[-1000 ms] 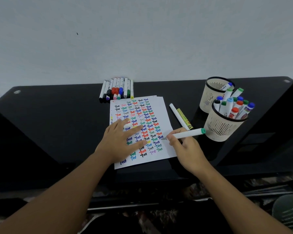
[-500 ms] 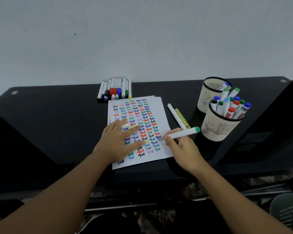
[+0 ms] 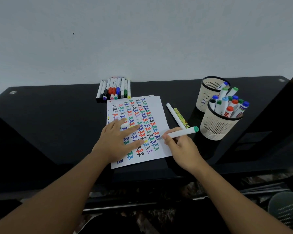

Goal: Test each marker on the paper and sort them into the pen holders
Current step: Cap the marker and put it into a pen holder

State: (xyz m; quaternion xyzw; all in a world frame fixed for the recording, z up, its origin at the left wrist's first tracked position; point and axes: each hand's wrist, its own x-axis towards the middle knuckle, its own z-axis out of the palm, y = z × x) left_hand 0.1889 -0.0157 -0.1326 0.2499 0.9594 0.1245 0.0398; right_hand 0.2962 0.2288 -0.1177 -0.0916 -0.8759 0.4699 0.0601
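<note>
On the black table (image 3: pixel 57 119), the right hand (image 3: pixel 181 147) pinches a white marker (image 3: pixel 179 133), tip on the paper (image 3: pixel 161 112)'s right edge; the left hand (image 3: pixel 118 142) presses flat on the sheet, a white cap between its fingers.

Two loose markers (image 3: pixel 177 118) lie between paper and two cream pen holders: the near holder (image 3: pixel 218 125) crowded, the far holder (image 3: pixel 208 92) nearly bare. A row of markers (image 3: pixel 114 89), roughly ten, lies against the wall.

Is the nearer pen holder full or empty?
Nearly full: the nearer pen holder has many capped markers standing upright inside, caps above the rim.
</note>
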